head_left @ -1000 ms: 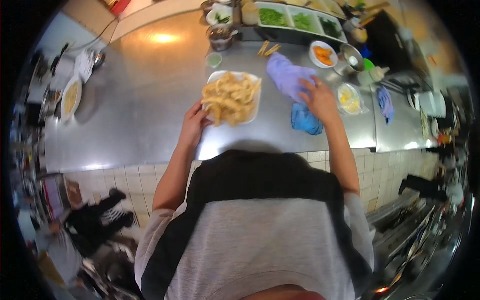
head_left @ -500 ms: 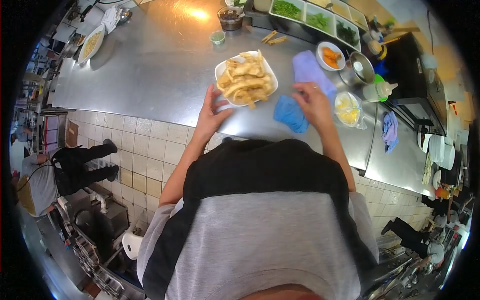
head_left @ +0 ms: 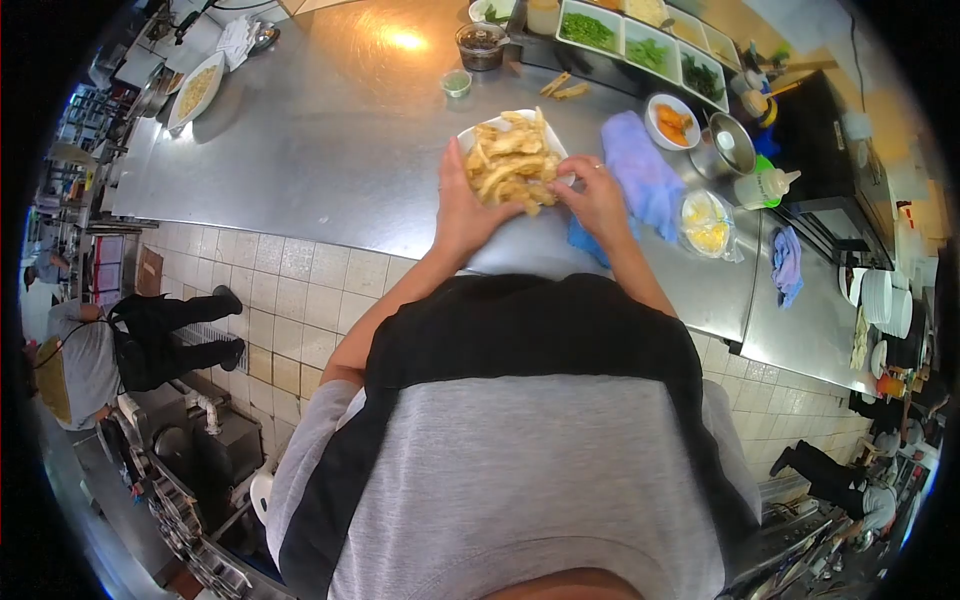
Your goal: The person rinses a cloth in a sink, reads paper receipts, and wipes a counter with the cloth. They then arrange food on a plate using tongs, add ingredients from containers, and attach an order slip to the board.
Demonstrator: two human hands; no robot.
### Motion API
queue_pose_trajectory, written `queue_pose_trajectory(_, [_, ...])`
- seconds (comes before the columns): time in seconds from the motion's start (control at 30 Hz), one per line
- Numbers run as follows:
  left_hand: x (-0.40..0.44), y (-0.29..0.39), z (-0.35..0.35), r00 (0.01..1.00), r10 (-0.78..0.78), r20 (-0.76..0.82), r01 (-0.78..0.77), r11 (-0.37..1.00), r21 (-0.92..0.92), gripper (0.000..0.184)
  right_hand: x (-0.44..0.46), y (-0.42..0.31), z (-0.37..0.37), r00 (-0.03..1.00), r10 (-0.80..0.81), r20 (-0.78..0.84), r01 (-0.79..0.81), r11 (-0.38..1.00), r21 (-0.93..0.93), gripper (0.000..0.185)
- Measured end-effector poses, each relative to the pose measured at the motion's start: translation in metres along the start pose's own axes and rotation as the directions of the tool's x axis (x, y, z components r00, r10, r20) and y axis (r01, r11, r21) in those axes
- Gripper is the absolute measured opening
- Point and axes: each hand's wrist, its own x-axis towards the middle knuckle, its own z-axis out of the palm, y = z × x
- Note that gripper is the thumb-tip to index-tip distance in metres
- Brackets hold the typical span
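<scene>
A white plate heaped with golden fried strips sits on the steel counter. My left hand wraps the plate's left side, its thumb along the near edge. At the right edge, my right hand has its fingers bent together against an outer fried strip; the exact contact at the fingertips is partly hidden. A blue cloth lies under and beside my right wrist, mostly covered. To the right of that hand is a folded lavender cloth.
Beyond the plate stand a small green-filled cup, a dark sauce tub and wooden clips. Herb trays, an orange-filled bowl and a bagged yellow item sit rightward. Other people stand behind.
My left hand has come up and closed around the plate's left side. My right hand has moved from the cloths to the plate's right edge. The view has shifted slightly.
</scene>
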Motion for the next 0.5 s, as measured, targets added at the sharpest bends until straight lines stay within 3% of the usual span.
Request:
queue_pose_trajectory(0.1, [0.004,0.002,0.001,0.999,0.005,-0.043,-0.005,1.000,0.002,0.117,-0.002,-0.002,0.001,1.000,-0.020,0.023,0.021,0.999,-0.040,0.028])
queue_pose_trajectory(0.2, [0.003,-0.003,0.007,0.998,0.032,-0.057,-0.030,0.999,0.026,0.114,-0.009,-0.006,0.001,0.989,-0.146,0.001,0.146,0.987,-0.069,0.034])
queue_pose_trajectory(0.4, [0.000,-0.009,0.008,0.998,0.050,-0.049,-0.053,0.997,-0.062,0.110,-0.016,-0.024,-0.004,0.998,-0.053,-0.030,0.049,0.992,-0.116,0.046])
queue_pose_trajectory(0.5, [-0.003,-0.026,0.005,0.996,0.079,0.034,-0.067,0.956,-0.285,0.110,-0.019,-0.022,-0.015,0.991,-0.038,-0.129,0.027,0.996,-0.084,0.038])
